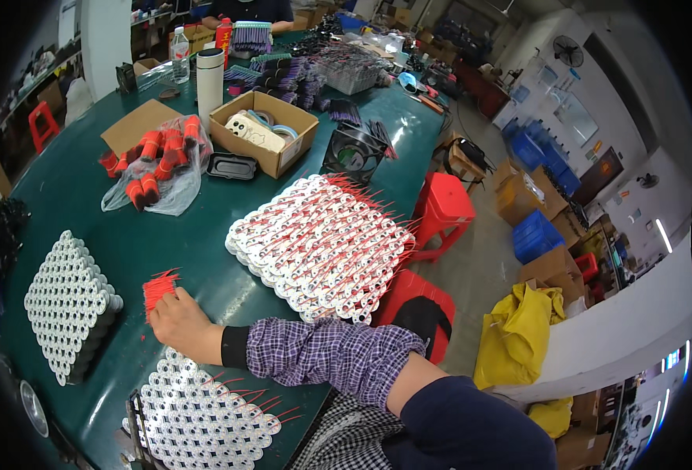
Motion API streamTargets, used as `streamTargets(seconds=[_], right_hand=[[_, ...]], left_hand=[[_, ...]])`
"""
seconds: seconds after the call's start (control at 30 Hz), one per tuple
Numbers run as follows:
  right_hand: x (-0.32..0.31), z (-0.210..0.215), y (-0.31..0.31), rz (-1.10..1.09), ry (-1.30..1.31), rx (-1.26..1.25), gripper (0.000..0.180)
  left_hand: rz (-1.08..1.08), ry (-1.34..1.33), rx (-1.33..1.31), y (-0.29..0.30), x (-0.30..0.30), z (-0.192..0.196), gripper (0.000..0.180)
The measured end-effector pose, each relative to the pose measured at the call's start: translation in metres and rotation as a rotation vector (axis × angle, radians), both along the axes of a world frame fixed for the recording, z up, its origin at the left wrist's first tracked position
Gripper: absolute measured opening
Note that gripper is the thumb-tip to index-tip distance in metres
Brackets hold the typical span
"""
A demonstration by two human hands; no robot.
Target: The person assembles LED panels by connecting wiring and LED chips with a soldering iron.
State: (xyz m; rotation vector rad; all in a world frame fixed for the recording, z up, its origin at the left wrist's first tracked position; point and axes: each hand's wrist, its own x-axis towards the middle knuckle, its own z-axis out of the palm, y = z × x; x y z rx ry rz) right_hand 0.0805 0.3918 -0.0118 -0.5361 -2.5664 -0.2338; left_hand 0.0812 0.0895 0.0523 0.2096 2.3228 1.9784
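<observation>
My right hand reaches across from the right, its fingers curled together at a small bundle of short red wires on the table; the fingertips are partly hidden. Just below the hand lies a block of white round pieces with holes, a row of red wires sticking out along its right side. A larger block of the same pieces, covered with slanting red wires, is beyond my forearm. At the left stands another such block, without wires. My left hand does not show.
On the green table are bundled red wires on a plastic bag, an open cardboard box, a white flask, a bottle and a black fan. Red stools stand at its right edge. A person sits at the far end.
</observation>
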Motion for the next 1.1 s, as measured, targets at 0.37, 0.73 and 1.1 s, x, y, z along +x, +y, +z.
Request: streamTargets(seconds=[0.37, 0.73, 1.1], right_hand=[[-0.009, -0.002, 0.008, 0.035, 0.159, -0.006, 0.006], [0.001, 0.023, 0.004, 0.070, 0.099, -0.040, 0.009], [0.005, -0.001, 0.029, 0.188, 0.048, -0.048, 0.003]], left_hand=[[0.038, 0.013, -0.033, 0.005, 0.001, 0.004, 0.017], [0.017, 0.047, 0.079, 0.007, 0.009, 0.017, 0.025], [0.011, 0.014, 0.059, -0.016, 0.007, 0.005, 0.040]])
